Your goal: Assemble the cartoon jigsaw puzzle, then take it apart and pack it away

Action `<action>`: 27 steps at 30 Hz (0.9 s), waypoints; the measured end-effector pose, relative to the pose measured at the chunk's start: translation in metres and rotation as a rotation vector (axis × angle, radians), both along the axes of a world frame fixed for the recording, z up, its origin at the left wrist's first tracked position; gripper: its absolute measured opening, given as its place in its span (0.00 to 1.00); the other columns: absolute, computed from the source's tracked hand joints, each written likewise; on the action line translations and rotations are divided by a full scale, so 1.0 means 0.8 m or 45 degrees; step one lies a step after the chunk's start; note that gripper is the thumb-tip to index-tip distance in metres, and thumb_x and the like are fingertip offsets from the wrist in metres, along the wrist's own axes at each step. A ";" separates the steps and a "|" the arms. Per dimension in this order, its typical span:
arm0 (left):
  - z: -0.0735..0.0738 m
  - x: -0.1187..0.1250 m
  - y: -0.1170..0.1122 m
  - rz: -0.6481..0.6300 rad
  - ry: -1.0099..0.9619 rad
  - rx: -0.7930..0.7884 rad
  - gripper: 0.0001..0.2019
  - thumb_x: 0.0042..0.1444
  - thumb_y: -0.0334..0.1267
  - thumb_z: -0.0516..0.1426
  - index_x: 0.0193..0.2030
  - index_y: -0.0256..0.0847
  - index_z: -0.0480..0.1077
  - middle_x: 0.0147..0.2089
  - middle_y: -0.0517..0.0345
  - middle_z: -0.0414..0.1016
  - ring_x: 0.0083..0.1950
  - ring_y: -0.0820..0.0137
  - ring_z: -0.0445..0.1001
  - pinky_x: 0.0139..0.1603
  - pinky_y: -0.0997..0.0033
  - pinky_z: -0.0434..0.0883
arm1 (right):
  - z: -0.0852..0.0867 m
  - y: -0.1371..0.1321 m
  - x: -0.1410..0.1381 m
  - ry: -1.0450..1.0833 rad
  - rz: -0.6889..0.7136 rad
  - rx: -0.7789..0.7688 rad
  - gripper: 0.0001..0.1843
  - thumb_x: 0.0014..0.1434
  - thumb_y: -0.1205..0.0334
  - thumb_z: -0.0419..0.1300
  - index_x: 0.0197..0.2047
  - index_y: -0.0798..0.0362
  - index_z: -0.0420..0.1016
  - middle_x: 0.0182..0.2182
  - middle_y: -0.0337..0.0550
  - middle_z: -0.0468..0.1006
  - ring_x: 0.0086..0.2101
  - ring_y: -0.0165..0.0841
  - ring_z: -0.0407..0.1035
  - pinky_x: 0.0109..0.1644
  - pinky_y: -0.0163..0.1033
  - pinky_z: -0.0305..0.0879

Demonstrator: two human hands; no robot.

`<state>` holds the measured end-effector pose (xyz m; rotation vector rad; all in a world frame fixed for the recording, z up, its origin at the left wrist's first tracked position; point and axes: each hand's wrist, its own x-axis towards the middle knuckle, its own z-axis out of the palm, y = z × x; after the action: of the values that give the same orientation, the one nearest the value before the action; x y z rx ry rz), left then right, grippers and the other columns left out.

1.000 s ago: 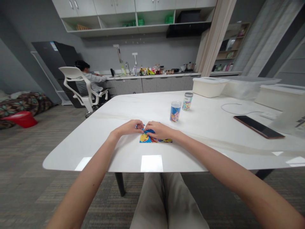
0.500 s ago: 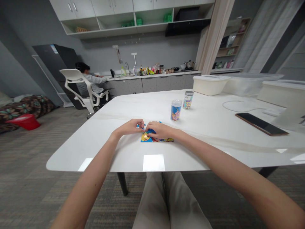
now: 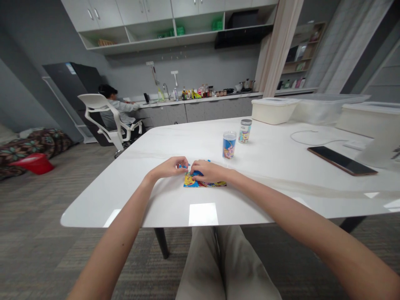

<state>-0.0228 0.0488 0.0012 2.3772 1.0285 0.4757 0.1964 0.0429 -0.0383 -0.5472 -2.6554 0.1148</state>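
Edges and room: the glossy white surface, faintly veined, runs from your left hand outward to a rounded near corner on that side. Its near edge lies between your hands and your lap. Beyond both hands, a broad stretch reaches to the far edge; on the right hand side, upright items and boxes narrow the room.

Item in work: one flat, straight-edged panel printed in blue, yellow and red, lying on the surface beneath your right hand, its near edge showing on the wrist side. Your left hand is at its left end, fingers curled and thumb drawn in, by small blue bits; whether it grasps one, you cannot tell from here. Your right hand rests across the panel, fingers bent downward; whether anything is pinched is hidden.

Beyond the right hand: one clear-rimmed cylindrical cup with blue and pink print, upright; just behind it, one printed cylindrical canister with a grey lid.

Far right of the right hand: one black, flat rectangular phone with brownish edge; one thin white cable; one cream lidded plastic box.
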 end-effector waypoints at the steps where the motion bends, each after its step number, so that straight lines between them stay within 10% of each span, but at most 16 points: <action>1: -0.001 0.000 0.000 0.001 0.000 -0.005 0.12 0.51 0.46 0.58 0.34 0.39 0.68 0.33 0.59 0.72 0.33 0.71 0.66 0.36 0.71 0.65 | 0.000 0.000 0.000 -0.001 0.003 0.003 0.09 0.61 0.62 0.58 0.43 0.57 0.73 0.41 0.51 0.73 0.41 0.37 0.68 0.48 0.43 0.65; 27: -0.004 0.004 -0.001 -0.022 0.079 -0.013 0.10 0.53 0.43 0.56 0.37 0.39 0.72 0.33 0.58 0.75 0.34 0.70 0.69 0.36 0.71 0.67 | 0.010 -0.010 -0.003 0.033 0.041 -0.019 0.12 0.62 0.65 0.57 0.43 0.54 0.81 0.39 0.50 0.73 0.39 0.35 0.68 0.46 0.41 0.66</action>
<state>-0.0193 0.0481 -0.0020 2.4030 1.0345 0.3918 0.1940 0.0352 -0.0304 -0.5045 -2.6409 0.1499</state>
